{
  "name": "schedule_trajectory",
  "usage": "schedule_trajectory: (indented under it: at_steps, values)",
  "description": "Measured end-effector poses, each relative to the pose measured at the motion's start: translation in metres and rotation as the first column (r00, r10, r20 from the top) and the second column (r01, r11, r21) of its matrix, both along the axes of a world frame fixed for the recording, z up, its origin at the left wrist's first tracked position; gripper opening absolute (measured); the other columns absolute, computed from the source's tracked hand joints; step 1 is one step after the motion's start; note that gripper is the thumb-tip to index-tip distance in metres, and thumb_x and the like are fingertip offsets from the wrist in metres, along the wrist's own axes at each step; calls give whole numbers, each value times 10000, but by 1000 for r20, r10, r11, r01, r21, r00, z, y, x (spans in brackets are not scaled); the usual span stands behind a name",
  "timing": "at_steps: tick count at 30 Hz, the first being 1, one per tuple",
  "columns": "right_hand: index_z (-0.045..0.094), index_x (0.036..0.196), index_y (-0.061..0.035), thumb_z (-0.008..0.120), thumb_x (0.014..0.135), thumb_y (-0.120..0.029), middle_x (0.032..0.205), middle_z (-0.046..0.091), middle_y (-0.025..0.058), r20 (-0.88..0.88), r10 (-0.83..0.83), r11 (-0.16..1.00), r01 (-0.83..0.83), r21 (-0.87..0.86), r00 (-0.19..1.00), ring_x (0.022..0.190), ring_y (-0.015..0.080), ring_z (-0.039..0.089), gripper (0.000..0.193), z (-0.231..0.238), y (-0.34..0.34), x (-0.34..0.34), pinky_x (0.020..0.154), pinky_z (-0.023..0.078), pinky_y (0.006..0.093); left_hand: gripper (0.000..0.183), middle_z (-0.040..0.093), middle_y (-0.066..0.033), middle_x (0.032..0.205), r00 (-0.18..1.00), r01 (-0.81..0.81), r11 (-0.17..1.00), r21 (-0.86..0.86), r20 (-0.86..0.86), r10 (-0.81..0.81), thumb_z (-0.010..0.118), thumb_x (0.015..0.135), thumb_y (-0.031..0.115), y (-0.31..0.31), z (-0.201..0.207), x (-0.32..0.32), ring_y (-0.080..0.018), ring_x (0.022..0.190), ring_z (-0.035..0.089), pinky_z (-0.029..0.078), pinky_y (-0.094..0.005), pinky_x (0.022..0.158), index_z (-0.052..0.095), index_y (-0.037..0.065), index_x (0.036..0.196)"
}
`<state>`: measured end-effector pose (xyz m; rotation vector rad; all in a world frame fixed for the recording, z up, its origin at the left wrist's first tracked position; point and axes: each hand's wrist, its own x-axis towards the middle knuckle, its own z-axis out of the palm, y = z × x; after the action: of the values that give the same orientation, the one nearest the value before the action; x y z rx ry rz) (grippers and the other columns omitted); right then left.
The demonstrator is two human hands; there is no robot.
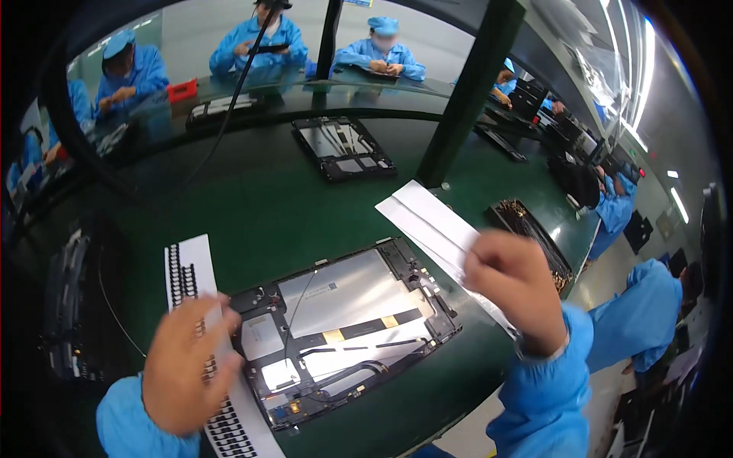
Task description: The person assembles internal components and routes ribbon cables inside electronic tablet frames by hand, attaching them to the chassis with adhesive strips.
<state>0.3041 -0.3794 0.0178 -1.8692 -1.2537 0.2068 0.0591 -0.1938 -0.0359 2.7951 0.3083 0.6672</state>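
An opened tablet lies in front of me on the green table, its inside up, with silver plates, black cables and gold-coloured patches in a black frame. Beside its left edge is a white sheet with rows of small black stickers. Over this sheet hovers my left hand, slightly blurred, fingers apart and nothing visible in them. My right hand is raised at the tablet's right, above white paper strips. Its fingers are curled in and closed; whatever they may hold is hidden.
Another opened tablet lies farther back. A black tray with brass-coloured bits stands at right, and a stack of black frames at left. A dark green post rises from the table. Several people in blue work clothes sit beyond.
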Motion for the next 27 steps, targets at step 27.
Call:
schedule_trajectory:
  at_steps: [27]
  values:
    - [507,632,-49,593,584,-33,1070,502,113,-20,8,1000,-8,-20,1000,1038,316,399,100,-83,-47,-16,879,282,406,336,501,-192,1071,780,622,762,178,-64,-622,490,623,119,-82,-21,79,-318,960,498,424,-368,824,561,-100,868]
